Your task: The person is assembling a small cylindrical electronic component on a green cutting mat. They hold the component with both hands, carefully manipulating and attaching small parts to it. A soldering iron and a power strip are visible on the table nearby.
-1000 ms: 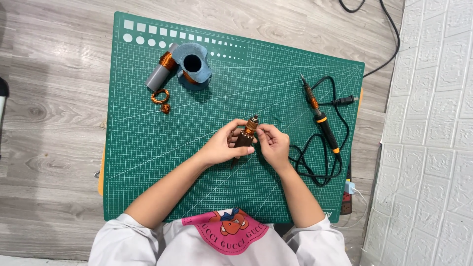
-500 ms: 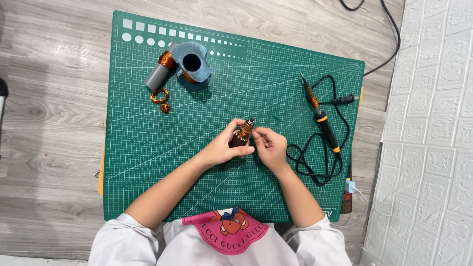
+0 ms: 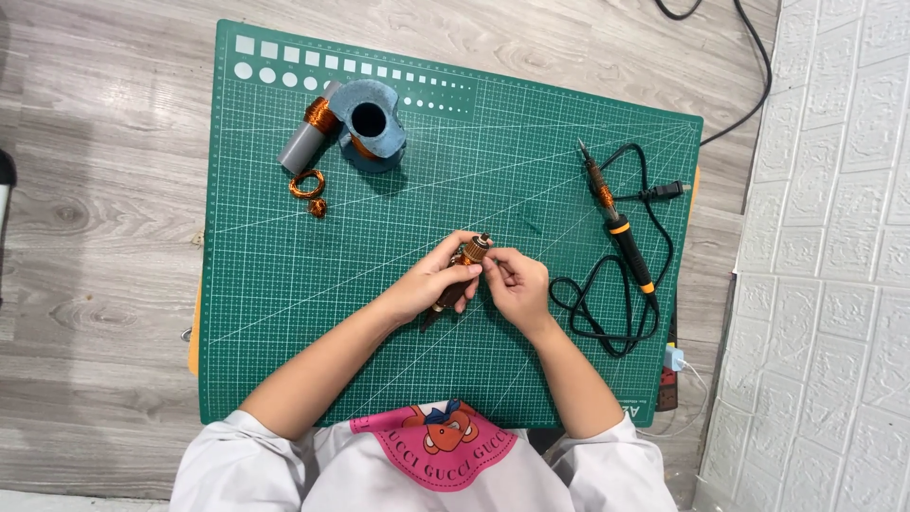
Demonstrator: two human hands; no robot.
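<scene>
Grey wood-grain worktop (image 3: 95, 237) carries green gridded cutting mat (image 3: 284, 284). On mat, far left: blue-grey spool (image 3: 372, 123), grey tube wound with copper wire (image 3: 308, 140), small copper wire coil (image 3: 307, 184) just beside. On mat, right side: soldering iron (image 3: 618, 223), black cord (image 3: 607, 313) looped beneath. Yellow sheet edge (image 3: 193, 327) shows under mat's left side.

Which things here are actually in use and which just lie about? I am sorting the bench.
In hand:
- small copper-wound rotor piece, held by the left hand
- right hand, fingertips at its top end

Lying about on the green cutting mat:
- soldering iron with its black cable
- blue-grey spool
- grey tube with copper winding
- loose copper wire coil
</scene>
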